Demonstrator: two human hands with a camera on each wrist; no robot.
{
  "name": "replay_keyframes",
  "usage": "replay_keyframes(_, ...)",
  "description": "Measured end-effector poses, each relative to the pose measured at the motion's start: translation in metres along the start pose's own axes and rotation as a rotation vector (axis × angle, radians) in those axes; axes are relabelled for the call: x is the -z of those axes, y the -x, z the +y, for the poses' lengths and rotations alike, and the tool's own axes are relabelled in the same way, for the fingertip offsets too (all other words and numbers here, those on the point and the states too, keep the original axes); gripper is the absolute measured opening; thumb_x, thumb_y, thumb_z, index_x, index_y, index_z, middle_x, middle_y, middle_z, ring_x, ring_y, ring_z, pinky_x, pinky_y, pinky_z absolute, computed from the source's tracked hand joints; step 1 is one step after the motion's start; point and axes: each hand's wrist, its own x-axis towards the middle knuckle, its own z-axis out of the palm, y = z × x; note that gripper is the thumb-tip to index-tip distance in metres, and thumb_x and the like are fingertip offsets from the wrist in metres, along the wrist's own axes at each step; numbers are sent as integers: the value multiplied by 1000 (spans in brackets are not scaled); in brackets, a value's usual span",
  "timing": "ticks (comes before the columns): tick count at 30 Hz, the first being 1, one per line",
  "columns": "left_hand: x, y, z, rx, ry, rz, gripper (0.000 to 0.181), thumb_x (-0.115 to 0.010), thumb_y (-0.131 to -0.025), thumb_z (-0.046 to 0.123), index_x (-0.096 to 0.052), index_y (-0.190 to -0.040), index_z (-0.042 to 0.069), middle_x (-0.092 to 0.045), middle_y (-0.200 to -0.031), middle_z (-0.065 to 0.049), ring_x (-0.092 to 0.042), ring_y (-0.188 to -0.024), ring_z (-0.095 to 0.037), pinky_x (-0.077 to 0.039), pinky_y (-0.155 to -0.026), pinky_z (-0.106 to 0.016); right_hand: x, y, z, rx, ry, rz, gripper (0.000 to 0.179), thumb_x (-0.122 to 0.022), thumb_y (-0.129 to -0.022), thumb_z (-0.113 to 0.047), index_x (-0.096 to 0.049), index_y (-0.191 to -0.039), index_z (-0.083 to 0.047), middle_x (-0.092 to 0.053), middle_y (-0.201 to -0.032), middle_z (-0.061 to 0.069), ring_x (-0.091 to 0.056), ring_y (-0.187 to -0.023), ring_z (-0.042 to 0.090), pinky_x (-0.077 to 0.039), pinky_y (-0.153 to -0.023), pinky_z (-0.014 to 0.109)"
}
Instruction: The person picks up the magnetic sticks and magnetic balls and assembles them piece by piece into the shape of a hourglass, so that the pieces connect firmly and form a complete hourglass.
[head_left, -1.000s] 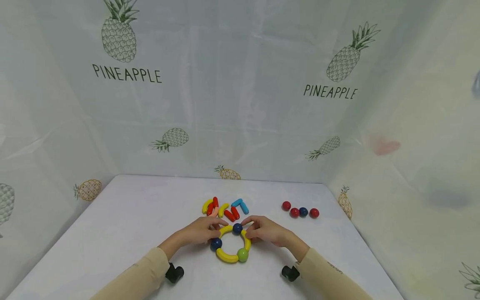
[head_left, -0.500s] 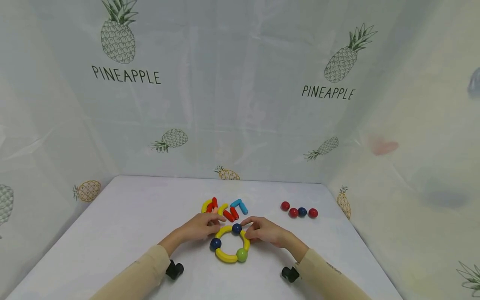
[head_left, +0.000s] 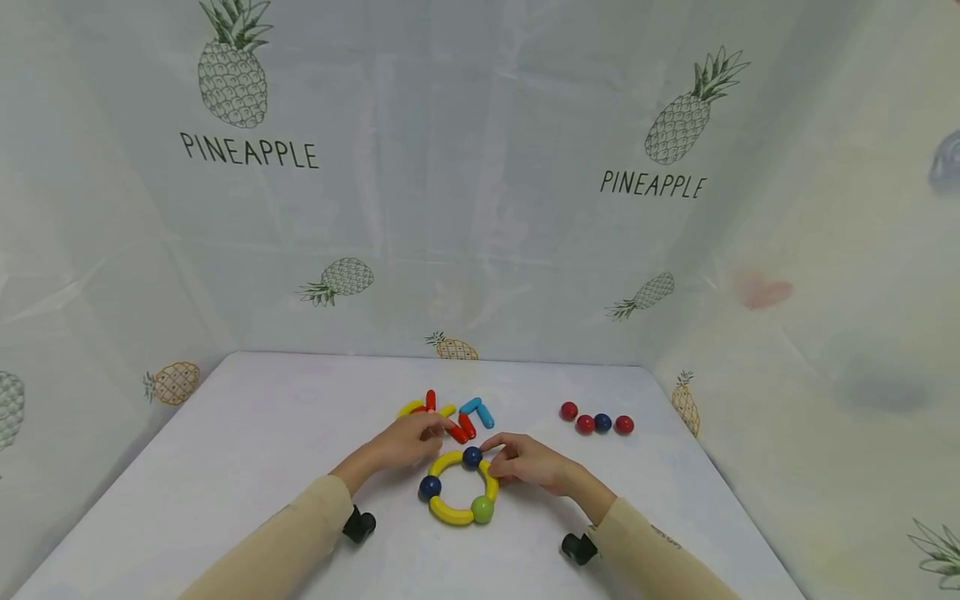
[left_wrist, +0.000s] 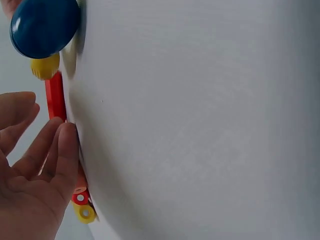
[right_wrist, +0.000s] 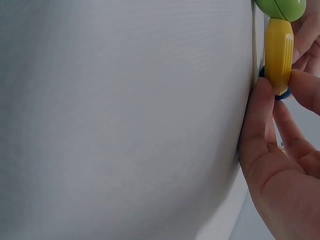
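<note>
On the white table lies a ring of yellow curved rods [head_left: 452, 513], two dark blue balls [head_left: 430, 487] and a green ball [head_left: 482, 509]. My right hand [head_left: 528, 461] pinches the ring's right yellow curved rod [right_wrist: 279, 55] between thumb and fingers, an index finger by the top blue ball [head_left: 472, 457]. Beyond the ring, my left hand [head_left: 408, 440] reaches over a group of short rods, fingers relaxed and thumb apart. Its fingertips are close to a red rod [left_wrist: 55, 97]; contact is unclear. This hand partly hides the yellow, red and pink rods beneath it.
Just right of the left hand lie another red rod [head_left: 468, 426] and two light blue rods [head_left: 486, 416]. Farther right on the table is a row of red balls [head_left: 585, 424] with one dark blue ball [head_left: 602, 423]. A pineapple-print curtain [head_left: 450, 183] hangs behind the table.
My left hand has let go of the ring's upper-left yellow curved rod and moved away from me to the loose rods. My right hand stays at the ring.
</note>
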Motion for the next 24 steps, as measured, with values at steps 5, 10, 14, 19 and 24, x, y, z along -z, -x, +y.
replay_keyframes(5, 2, -5, -1, -22, -34, 13, 34, -68, -103, 11, -68, -137, 16, -66, -128, -3, -60, -117, -24, -55, -106, -48, -1, 0, 0, 10, -2, -6, 39, -72, -101, -20, -63, -139, -14, -67, -108, 7, -65, -97, 20, -58, -94, 31)
replay_keyframes(10, 5, -14, -1, -79, -139, 9, 39, -68, -102, 9, -67, -141, 15, -65, -124, -3, -57, -108, -20, -56, -99, -42, 0, 2, 0, 8, 1, -3, 40, -72, -101, -20, -63, -139, -13, -66, -108, 8, -65, -97, 21, -58, -94, 32)
replay_keyframes(14, 5, -18, 2, -123, -207, -18, 40, -68, -102, 8, -67, -141, 12, -65, -140, -8, -61, -120, -26, -54, -107, -48, 0, 2, 0, 1, 3, 3, 42, -72, -100, -20, -63, -140, -13, -67, -109, 8, -66, -98, 21, -59, -96, 33)
replay_keyframes(19, 6, -20, 4, -128, -250, -50, 39, -68, -102, 7, -68, -140, 13, -66, -138, -7, -61, -126, -29, -53, -109, -49, 0, 1, 1, 0, 4, 3, 41, -72, -100, -20, -62, -140, -13, -67, -109, 8, -66, -99, 21, -59, -97, 34)
replay_keyframes(24, 6, -19, 4, -121, -308, -33, 32, -74, -99, 10, -73, -131, 16, -65, -116, -2, -60, -101, -18, -58, -96, -40, -1, 0, 1, 4, 1, -3, 41, -72, -101, -20, -63, -140, -13, -66, -109, 8, -66, -98, 21, -59, -96, 33)
